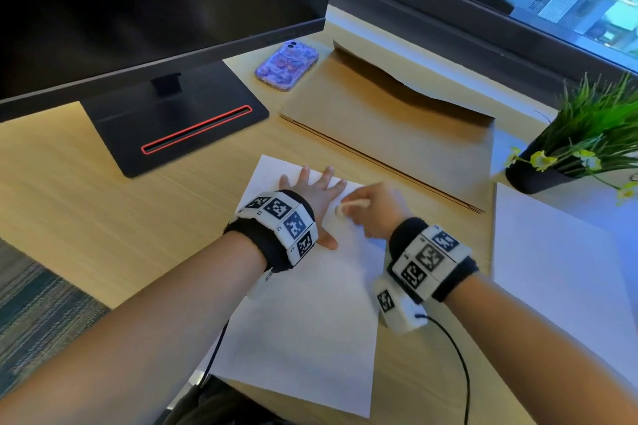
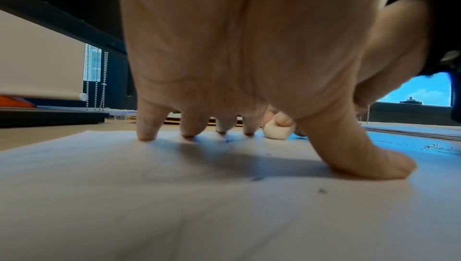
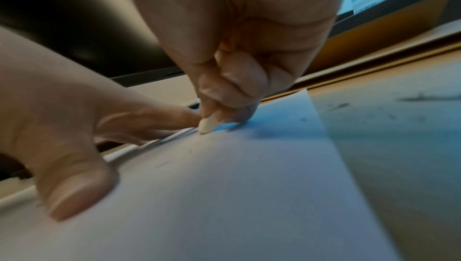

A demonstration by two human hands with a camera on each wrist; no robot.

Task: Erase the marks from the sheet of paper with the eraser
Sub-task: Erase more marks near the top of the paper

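Note:
A white sheet of paper [image 1: 310, 321] lies on the wooden desk in front of me. My left hand [image 1: 316, 198] rests on its upper part with fingers spread and straight, fingertips [image 2: 146, 136] and thumb pressing it down. My right hand [image 1: 371, 207] pinches a small cream eraser [image 1: 340, 209] between thumb and fingers, its tip touching the paper just right of the left hand. The eraser [image 3: 208, 126] meets the sheet [image 3: 224, 186] near the left index finger; it also shows as the pale eraser [image 2: 276, 131] behind the left fingers. Faint pencil marks [image 2: 257, 178] and dark crumbs dot the paper [image 2: 174, 206].
A monitor on a black stand [image 1: 179, 128] stands at the back left, a phone in a purple case [image 1: 286, 65] beside it. A brown envelope [image 1: 397, 128] lies behind the sheet. A potted plant [image 1: 587, 141] and more white paper [image 1: 552, 269] are at right. A cable [image 1: 459, 355] trails from my right wrist.

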